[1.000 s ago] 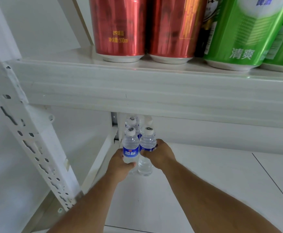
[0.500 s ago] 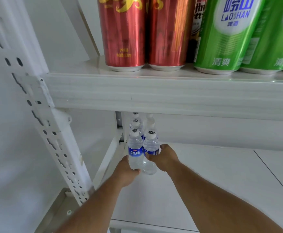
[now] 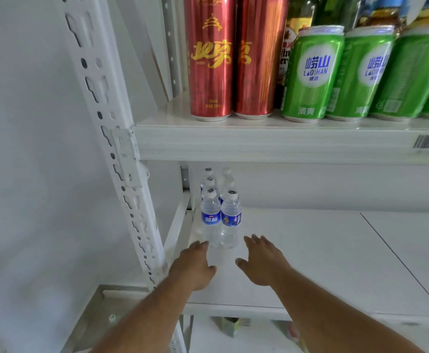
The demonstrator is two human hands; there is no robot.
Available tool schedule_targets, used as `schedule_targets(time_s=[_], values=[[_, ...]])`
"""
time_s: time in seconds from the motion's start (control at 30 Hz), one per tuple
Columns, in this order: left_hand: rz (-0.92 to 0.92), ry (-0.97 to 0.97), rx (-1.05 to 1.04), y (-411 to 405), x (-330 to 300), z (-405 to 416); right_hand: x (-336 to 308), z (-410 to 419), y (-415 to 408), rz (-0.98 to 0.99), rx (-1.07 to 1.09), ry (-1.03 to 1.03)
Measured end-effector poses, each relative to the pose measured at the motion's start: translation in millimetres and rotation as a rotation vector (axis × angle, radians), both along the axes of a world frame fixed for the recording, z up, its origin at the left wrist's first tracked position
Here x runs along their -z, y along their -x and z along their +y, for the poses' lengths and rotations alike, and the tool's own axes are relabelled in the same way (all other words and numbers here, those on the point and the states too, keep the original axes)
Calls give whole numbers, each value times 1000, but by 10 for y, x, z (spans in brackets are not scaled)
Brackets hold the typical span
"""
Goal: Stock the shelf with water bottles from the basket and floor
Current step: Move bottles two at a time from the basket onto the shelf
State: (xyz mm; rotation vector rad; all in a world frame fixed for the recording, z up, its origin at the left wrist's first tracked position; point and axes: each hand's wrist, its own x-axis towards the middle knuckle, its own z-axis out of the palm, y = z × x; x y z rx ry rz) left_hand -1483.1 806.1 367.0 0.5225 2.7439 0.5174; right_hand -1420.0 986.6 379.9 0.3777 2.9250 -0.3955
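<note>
Several small clear water bottles with blue labels and white caps stand in two rows at the left end of the lower white shelf. The front left bottle and front right bottle stand upright side by side. My left hand is just in front of the left bottle, its fingertips near the base, holding nothing. My right hand is a little right of and in front of the right bottle, fingers spread and empty. The basket and floor are out of view.
The upper shelf carries tall red cans and green cans close overhead. A perforated white upright stands at the left. A white wall is behind the rack. Boxes show below the shelf's front edge.
Both hands let go of the two front bottles and drew back toward me. The bottles stay standing on the shelf. The camera view has pulled back and up.
</note>
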Motion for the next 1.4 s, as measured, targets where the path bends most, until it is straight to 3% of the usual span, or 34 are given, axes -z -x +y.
schedule_targets(time_s=[0.33,0.6,0.8,1.07,1.4], values=[[27,53,-6,-644,8,-71,82,-147,-672,-30,-176,-151],[5,92,-17,-1472,50,135,198,33,-1524,-29,-217,-67],[3,110,45,-2186,367,320,646,174,-2200,-50,-205,-13],[-188,178,29,-2721,1053,245,1276,163,-2764,-200,-148,100],[-440,212,-40,-2781,2049,-288,2050,-72,-2887,-409,-16,179]])
